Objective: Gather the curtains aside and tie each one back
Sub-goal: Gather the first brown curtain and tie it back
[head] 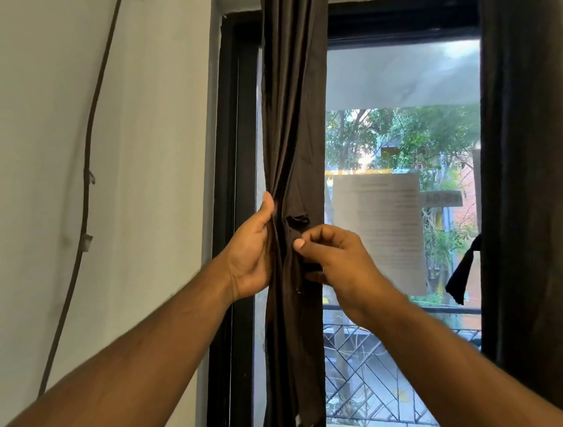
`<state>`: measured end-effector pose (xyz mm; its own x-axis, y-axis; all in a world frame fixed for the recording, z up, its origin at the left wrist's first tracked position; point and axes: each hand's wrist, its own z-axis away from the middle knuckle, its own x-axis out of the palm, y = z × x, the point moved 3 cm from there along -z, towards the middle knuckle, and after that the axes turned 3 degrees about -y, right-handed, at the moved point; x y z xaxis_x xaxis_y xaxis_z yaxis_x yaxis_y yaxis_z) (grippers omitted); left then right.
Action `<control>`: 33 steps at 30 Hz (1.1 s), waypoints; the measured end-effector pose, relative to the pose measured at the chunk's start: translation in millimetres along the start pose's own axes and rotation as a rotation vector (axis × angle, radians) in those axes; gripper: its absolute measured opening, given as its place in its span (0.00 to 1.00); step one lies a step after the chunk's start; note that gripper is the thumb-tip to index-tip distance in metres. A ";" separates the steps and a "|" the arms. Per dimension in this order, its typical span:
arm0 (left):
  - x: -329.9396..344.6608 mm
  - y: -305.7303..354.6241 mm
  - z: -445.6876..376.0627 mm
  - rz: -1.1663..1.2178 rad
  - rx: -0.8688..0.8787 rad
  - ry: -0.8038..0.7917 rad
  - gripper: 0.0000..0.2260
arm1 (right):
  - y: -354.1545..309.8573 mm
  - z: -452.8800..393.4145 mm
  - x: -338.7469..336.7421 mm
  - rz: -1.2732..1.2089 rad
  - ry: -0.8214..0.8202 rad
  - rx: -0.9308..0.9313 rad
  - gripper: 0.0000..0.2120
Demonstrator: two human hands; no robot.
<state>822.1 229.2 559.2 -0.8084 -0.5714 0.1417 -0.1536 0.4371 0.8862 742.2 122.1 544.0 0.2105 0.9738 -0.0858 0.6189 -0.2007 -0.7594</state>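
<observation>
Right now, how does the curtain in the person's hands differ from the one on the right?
The left curtain is bunched into a narrow column; the right curtain hangs wider. The left hand and right hand grip the left curtain at its pinched middle; nobody touches the right curtain. A dark strip dangles loose beside the right curtain; whether the left curtain is tied yet is unclear. Both are dark brown.

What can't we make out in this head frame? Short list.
- Tie-back on the left curtain: head view, right hand covers it; fastened or not, cannot tell.
- Left hand fingers: hidden behind the gathered fabric.
- Curtain tops and rod: cut off by the top edge.
- Right curtain: its far side cut off by the right edge.
- Paper on the glass: text too blurred to read.
</observation>
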 end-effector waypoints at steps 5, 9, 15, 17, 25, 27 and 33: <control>-5.3 -1.5 5.8 -0.062 0.024 -0.040 0.33 | -2.8 -9.3 -5.1 -0.182 -0.060 0.091 0.08; 8.2 3.8 8.6 -0.171 0.081 -0.059 0.31 | -3.9 -11.1 -0.3 -0.126 -0.038 0.045 0.09; 10.8 7.1 8.1 -0.185 0.161 0.033 0.18 | -4.9 -6.4 -2.2 -0.273 -0.148 0.026 0.09; 7.9 6.2 9.3 -0.146 0.206 0.063 0.17 | -6.8 -4.0 -6.0 -0.393 -0.225 0.033 0.08; 2.5 -19.3 11.8 -0.083 0.461 0.307 0.08 | -6.8 -6.8 3.0 -0.178 -0.231 -0.006 0.07; 2.1 -25.0 15.4 -0.097 0.523 0.364 0.07 | -7.4 -8.5 4.2 -0.058 -0.180 -0.052 0.07; 12.0 -38.8 27.5 -0.163 0.652 0.335 0.17 | -14.2 -11.3 12.3 0.017 -0.072 -0.141 0.06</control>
<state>802.7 224.5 514.4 -0.5464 -0.7995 0.2496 -0.6466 0.5921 0.4810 744.5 135.8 561.0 0.1703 0.9743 -0.1476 0.7169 -0.2253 -0.6598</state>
